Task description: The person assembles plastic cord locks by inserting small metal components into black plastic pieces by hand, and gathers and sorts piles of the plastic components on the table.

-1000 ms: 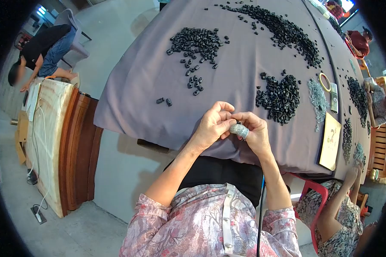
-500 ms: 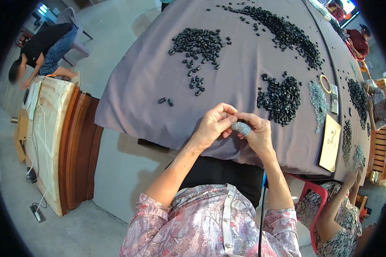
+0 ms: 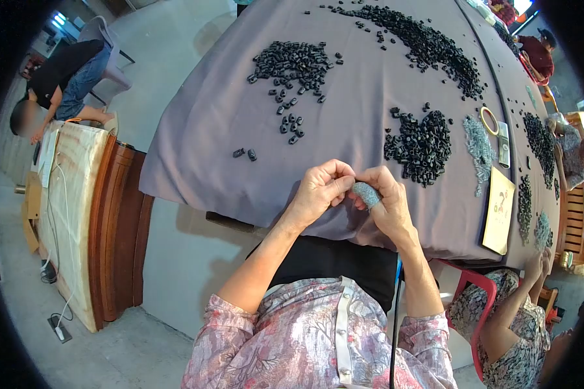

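Fingers of the left hand (image 3: 315,194): closed in a pinch, thumb against index finger, tips brought up to those of the right hand (image 3: 390,206). Fingers of the right hand: curled closed around a grey bundle (image 3: 367,194), with thumb and index finger extended toward the left fingertips. At the meeting point, a dark piece (image 3: 355,182), mostly covered; impossible to tell which hand grips it. Position of both hands and the grey bundle: over the near edge of the cloth-covered surface (image 3: 350,110).

Grey bundle: curved, glittery and rough in texture; lower end lost behind the fingers. Cloth: matt, grey-mauve, creased at the near edge. On it, a left heap (image 3: 291,65) and a right heap (image 3: 420,146) of small, black, short pieces with a dull sheen, plus two black pieces (image 3: 245,154) lying apart. Near the right heap: clear pieces (image 3: 479,152) in a loose strip, a pale ring (image 3: 488,121) and a flat tan card (image 3: 499,211) with markings too small to read. Outer corners: cut off by the dark lens border.
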Demonstrator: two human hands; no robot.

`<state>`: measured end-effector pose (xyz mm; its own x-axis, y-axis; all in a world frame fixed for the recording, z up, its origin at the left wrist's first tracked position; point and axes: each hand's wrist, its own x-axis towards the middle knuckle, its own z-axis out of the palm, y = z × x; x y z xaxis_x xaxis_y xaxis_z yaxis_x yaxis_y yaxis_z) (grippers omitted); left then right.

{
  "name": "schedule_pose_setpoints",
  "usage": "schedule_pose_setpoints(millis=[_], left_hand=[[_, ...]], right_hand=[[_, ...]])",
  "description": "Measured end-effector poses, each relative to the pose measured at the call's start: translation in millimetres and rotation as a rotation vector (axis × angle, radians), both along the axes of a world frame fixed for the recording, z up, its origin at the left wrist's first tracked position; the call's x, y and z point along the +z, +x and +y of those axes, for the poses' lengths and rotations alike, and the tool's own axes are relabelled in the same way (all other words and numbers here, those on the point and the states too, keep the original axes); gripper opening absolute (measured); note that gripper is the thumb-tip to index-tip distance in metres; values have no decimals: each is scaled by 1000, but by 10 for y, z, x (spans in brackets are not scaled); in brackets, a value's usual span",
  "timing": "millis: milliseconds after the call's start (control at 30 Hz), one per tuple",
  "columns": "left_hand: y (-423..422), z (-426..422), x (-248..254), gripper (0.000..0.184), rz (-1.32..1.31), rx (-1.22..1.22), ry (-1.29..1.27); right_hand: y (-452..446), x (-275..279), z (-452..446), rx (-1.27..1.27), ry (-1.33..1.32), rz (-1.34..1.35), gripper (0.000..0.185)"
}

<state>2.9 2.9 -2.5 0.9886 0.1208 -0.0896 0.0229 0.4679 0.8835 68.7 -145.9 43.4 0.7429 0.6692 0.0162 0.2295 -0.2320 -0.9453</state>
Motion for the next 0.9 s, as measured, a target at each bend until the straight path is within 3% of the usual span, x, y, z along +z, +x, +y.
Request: schedule_pose_setpoints(millis=[167, 267, 567, 767, 900], left_hand=[[-14, -66, 14, 9, -21, 21, 88], [-9, -69, 29, 11, -3, 37, 68], [15, -29, 35, 18, 17, 57, -13], [35, -13, 31, 18, 10, -2, -10], [26, 61, 37, 18, 63, -75, -44]], right_hand=[[57, -219, -97, 8, -42, -153, 19], [16, -238, -44, -78, 15, -65, 22], [50, -168, 7, 57, -18, -41, 27], [56, -158, 1, 34, -141, -89, 24], [27, -147, 43, 67, -87, -226, 20]])
